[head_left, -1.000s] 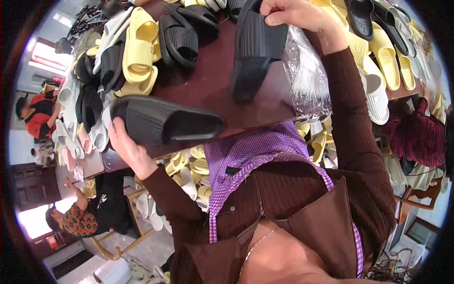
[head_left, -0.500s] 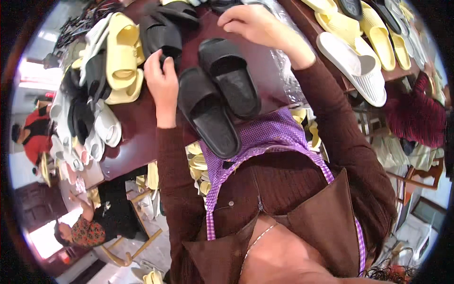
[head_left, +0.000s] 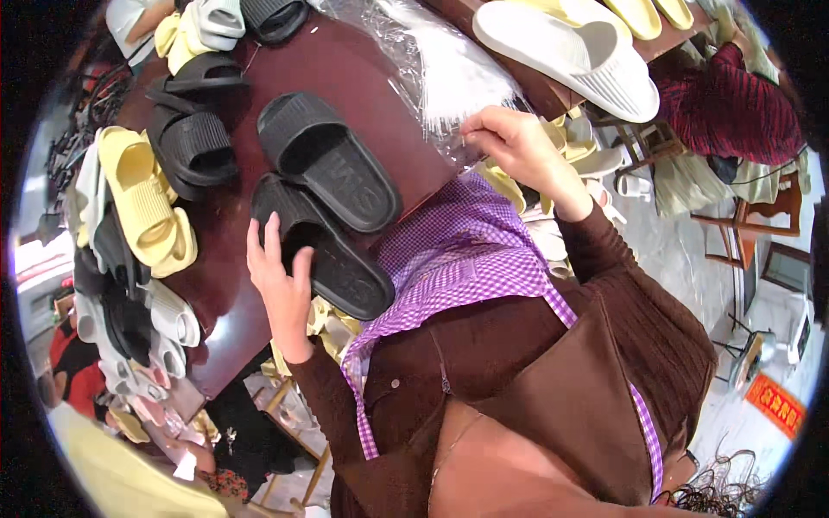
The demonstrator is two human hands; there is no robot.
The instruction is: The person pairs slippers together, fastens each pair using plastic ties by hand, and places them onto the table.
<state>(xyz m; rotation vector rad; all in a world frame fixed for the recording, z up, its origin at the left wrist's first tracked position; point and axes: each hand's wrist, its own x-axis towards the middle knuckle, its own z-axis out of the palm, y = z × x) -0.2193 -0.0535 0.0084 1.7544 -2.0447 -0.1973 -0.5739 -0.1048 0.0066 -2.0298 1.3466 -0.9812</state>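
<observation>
Room bright overall from where I stand. Strongest light at far left, a patch (head_left: pixel 43 257) burnt nearly white. Pale glare pools on the tabletop (head_left: pixel 380 112) toward its near left corner; hard glints on the clear plastic (head_left: pixel 449 65). Black slippers (head_left: pixel 354 177) dark, ridges readable. Pale yellow shape (head_left: pixel 129 475), lower left, soft and unfocused. Edges bow toward a black, rounded rim.

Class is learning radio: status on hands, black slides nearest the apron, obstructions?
Left hand at nearer black slide, covering its edge. Right hand at clear plastic, grip unclear. Farther black slide alongside, both soles down. No other obstruction seen.
</observation>
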